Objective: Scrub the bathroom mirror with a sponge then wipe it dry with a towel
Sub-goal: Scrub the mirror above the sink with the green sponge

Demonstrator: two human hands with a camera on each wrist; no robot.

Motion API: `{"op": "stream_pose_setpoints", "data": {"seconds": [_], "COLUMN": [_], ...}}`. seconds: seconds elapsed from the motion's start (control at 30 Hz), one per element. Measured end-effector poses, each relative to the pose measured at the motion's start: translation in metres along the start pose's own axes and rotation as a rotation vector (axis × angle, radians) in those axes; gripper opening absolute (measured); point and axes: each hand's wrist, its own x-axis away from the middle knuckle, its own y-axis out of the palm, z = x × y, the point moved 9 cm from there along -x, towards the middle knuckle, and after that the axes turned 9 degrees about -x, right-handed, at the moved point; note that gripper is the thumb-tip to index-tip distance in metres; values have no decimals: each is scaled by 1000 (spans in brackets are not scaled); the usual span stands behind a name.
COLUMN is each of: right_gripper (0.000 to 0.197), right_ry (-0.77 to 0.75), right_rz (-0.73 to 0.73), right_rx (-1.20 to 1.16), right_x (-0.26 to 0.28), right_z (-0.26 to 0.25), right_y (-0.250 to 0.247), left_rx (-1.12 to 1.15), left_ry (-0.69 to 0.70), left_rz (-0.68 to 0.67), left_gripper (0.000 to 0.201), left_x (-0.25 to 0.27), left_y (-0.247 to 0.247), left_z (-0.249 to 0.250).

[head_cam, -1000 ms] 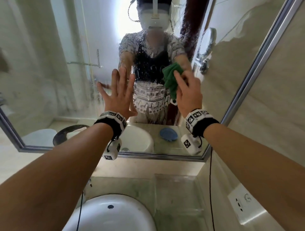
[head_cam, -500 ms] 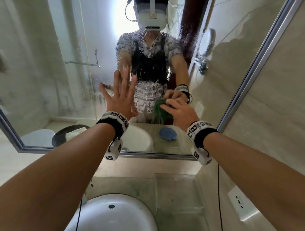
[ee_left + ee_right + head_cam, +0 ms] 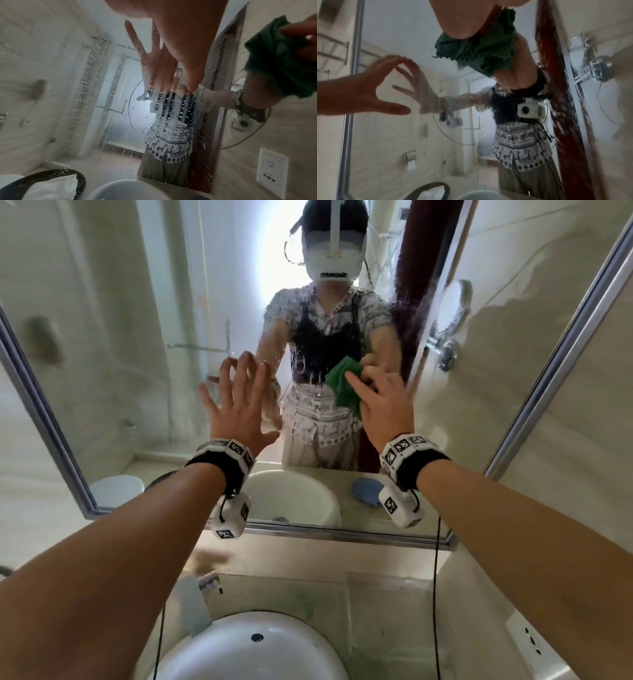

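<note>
The framed bathroom mirror (image 3: pixel 137 371) carries water droplets and streaks (image 3: pixel 96 75) around its middle. My right hand (image 3: pixel 380 402) grips a crumpled green towel (image 3: pixel 344 386) and presses it on the glass right of centre; the towel (image 3: pixel 481 51) bunches under the palm, with fingers curled over its edge (image 3: pixel 278 56). My left hand (image 3: pixel 236 402) rests on the mirror to the towel's left, fingers straight and spread (image 3: pixel 385 92). A blue round sponge (image 3: pixel 364 490) shows only as a reflection low in the mirror, beside the right wrist camera.
A white basin (image 3: pixel 246 648) and a tap (image 3: pixel 209 580) sit below on the glass-topped counter (image 3: pixel 387 611). A wall socket (image 3: pixel 531 642) is at lower right. A dark dish holding white cloth (image 3: pixel 51 186) is reflected at lower left. A tiled wall (image 3: pixel 582 440) borders the mirror's right frame.
My right hand dragged the green towel down the glass, then came back up toward the middle. My left hand stayed flat on the mirror.
</note>
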Motion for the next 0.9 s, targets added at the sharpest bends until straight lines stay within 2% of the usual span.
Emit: {"op": "stream_pose_setpoints", "data": {"seconds": [0.17, 0.27, 0.33, 0.43, 0.63, 0.73, 0.8, 0.9], "right_gripper": [46, 48, 46, 52, 54, 52, 48, 44], "right_ry": [-119, -306, -384, -358, 37, 168, 174, 52], "right_rz": [-165, -373, -412, -372, -10, 129, 165, 112], "right_rx": [64, 152, 209, 180, 48, 17, 16, 4], "right_x": [32, 61, 72, 69, 0, -36, -46, -40], "right_z": [-13, -22, -25, -22, -18, -26, -35, -49], "right_y": [36, 62, 66, 64, 16, -6, -8, 9], "left_rx": [-43, -64, -71, -82, -103, -104, -106, -102], "left_ry": [50, 53, 54, 62, 69, 75, 76, 79], "left_rz": [-29, 19, 40, 46, 23, 17, 14, 5], "left_gripper": [138, 136, 136, 138, 140, 140, 139, 139], "left_x": [1, 2, 3, 3, 2, 2, 1, 0], "left_y": [6, 6, 6, 7, 11, 12, 13, 14], "left_z": [-6, -6, -6, -5, -6, -7, -7, -7]}}
